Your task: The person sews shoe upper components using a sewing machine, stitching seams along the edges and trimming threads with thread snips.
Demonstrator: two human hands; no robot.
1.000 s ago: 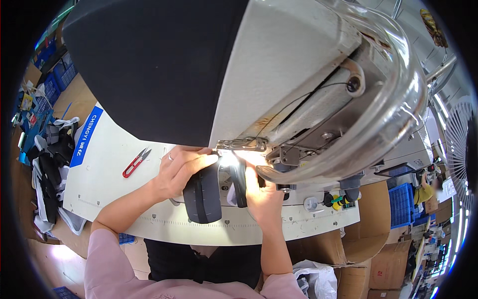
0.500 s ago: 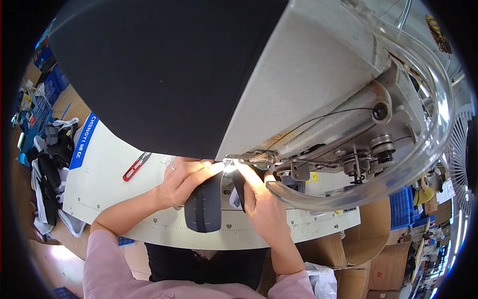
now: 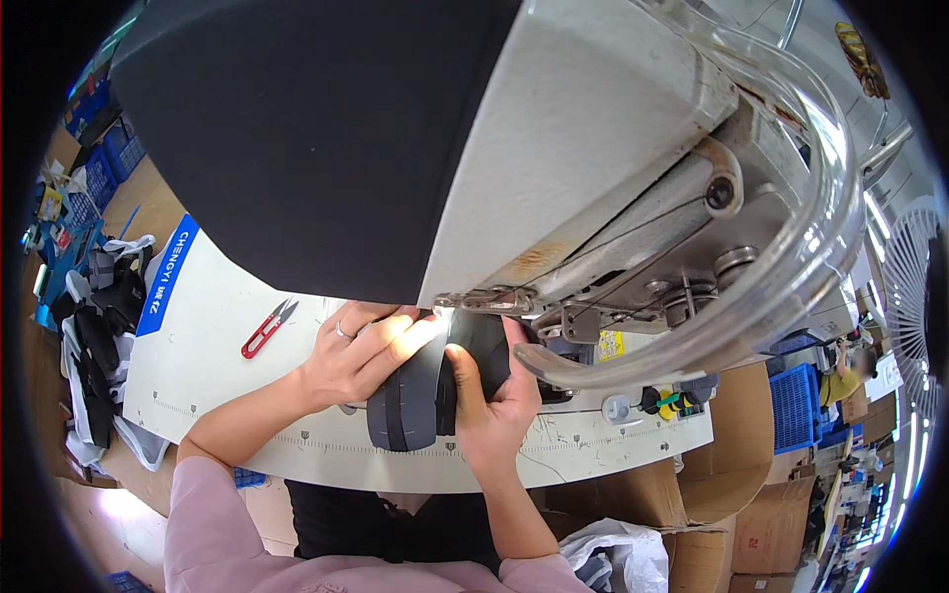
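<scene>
Dark fabric lies beneath the left fingers, grip unclear, pinched by the right fingers.

The machine stands over the table. Below its head, the workpiece lies between the left hand and the right hand. Snips lie on the table, left of the left hand. Beyond the table's left end lies a pile; rightward, a carton, then a crate.

Pale floor, lower left; cardboard box, blue crate, white fan, lit tubes, right.
</scene>
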